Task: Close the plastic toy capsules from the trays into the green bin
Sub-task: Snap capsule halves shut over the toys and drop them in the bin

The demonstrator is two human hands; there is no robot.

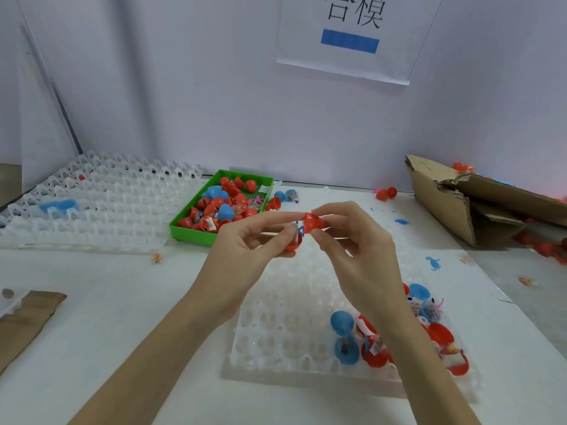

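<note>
A red capsule [306, 230] hangs open in mid-air above the near tray [291, 317], its two halves not yet pressed together and a small blue toy [300, 230] showing in the gap. The left hand [254, 240] pinches the lower half between thumb and curled fingers, while the right hand [352, 240] grips the upper red half at its fingertips, the remaining fingers bent inward. Under the wrists, the near tray carries a few open capsules at its front right corner, among them a blue capsule [343, 335] and red halves [376, 352] with paper slips. Further back on the white table [107, 302] the green bin [196, 233] holds a heap of red and blue capsules. To its left lies a second white tray [101, 204] with one blue piece in it. A torn cardboard box [454, 204] sits at the far right, and a printed sheet [352, 35] hangs on the wall behind.
</note>
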